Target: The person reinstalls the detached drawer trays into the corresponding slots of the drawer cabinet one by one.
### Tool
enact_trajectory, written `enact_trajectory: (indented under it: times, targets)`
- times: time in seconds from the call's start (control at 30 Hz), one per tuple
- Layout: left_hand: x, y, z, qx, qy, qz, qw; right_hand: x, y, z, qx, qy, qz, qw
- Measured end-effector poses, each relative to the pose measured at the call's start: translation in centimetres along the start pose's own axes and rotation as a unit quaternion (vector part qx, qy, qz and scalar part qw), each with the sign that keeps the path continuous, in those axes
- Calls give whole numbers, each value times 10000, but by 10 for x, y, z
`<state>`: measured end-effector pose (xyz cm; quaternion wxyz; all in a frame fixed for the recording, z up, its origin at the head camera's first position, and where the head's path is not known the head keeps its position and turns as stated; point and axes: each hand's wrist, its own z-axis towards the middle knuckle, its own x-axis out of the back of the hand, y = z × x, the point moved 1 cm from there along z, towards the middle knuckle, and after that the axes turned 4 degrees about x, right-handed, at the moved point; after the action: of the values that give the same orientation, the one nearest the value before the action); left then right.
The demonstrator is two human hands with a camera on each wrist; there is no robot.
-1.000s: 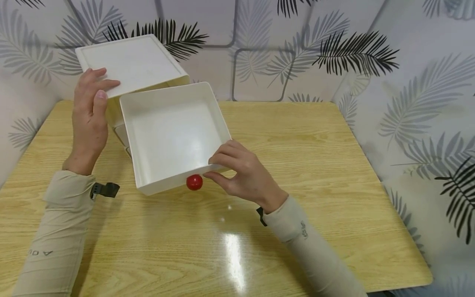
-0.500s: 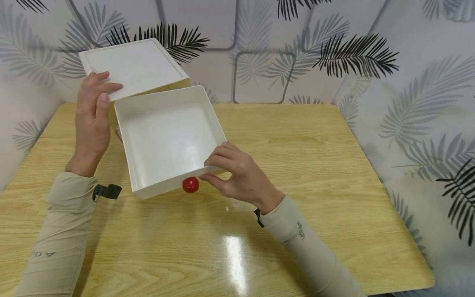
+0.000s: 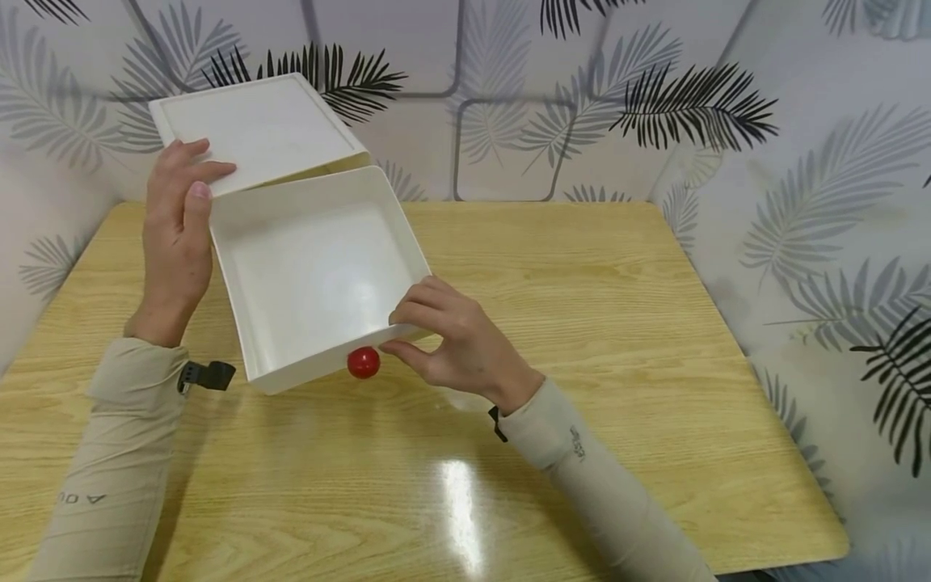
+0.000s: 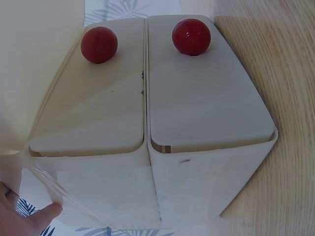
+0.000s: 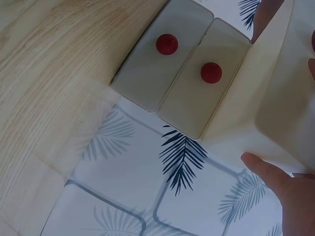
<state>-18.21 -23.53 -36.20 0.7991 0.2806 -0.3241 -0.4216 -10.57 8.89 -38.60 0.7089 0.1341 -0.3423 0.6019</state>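
Note:
A white drawer cabinet [image 3: 262, 133] stands at the back left of the table. My left hand [image 3: 178, 242] rests against its left front corner, fingers lying over the top panel. A white drawer [image 3: 294, 376] with nothing inside is tilted before the cabinet's top opening, its rear edge by the top panel's front edge. How far its rear sits inside is hidden. My right hand [image 3: 458, 335] pinches the drawer's front wall, thumb outside beside the red knob [image 3: 364, 362], fingers over the rim. Two lower drawers [image 4: 96, 105] with red knobs [image 4: 191, 37] sit closed, also seen in the right wrist view.
The wooden table [image 3: 582, 323] extends to the right and in front of the cabinet. A leaf-patterned wall [image 3: 553, 129] stands behind the table and along its sides. Light glares on the tabletop [image 3: 460, 501] near the front.
My right hand has shifted left with the drawer, bringing its rear left corner close to my left hand and the cabinet's left edge. My left hand has stayed at the same corner.

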Motion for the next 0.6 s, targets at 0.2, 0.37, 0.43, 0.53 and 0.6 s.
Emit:
enact_trajectory:
  times: [0.2, 0.37, 0.43, 0.53, 0.6]
  targets:
    - [1, 3, -1, 10, -7, -15, 10000, -2, 1, 2, -5, 34, 30, 10000]
    - [1, 7, -2, 22, -7, -45, 10000, -3, 2, 3, -45, 1, 21, 10000]
    - [1, 8, -2, 11, -9, -54, 10000, -3, 2, 4, -81, -13, 23, 10000]
    - [1, 7, -2, 9, -25, -51, 10000, -3, 3, 4, -130, -21, 37, 9999]
    - [1, 5, -1, 12, -45, -33, 10000, -3, 3, 5, -160, -24, 43, 9999]
